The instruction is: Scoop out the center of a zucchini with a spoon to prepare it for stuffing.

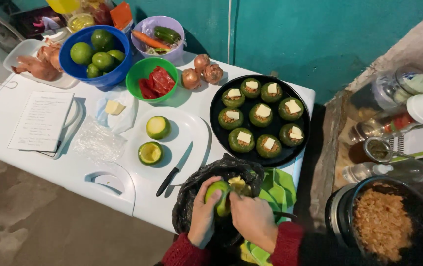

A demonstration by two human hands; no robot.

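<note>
Green bell pepper (220, 197) sits at the near edge of the counter (4, 106), held over a black plastic bag (196, 189). The left hand (204, 212) is closed around its left side. The right hand (252, 216) is curled against the pepper's right side, fingers at a pale clump of core (238, 183); whether it grips that clump cannot be told. Just left of the bag, a black-handled knife (173, 170) lies on a white plate (192, 129) with two hollowed pepper halves (154, 140). Farther right, a black round tray (216, 109) carries eight filled peppers topped with cheese. At the far left stand a blue bowl of green peppers (98, 55) and a green bowl of red strips (153, 80). A pot of cooked rice (381, 221) stands near right.
</note>
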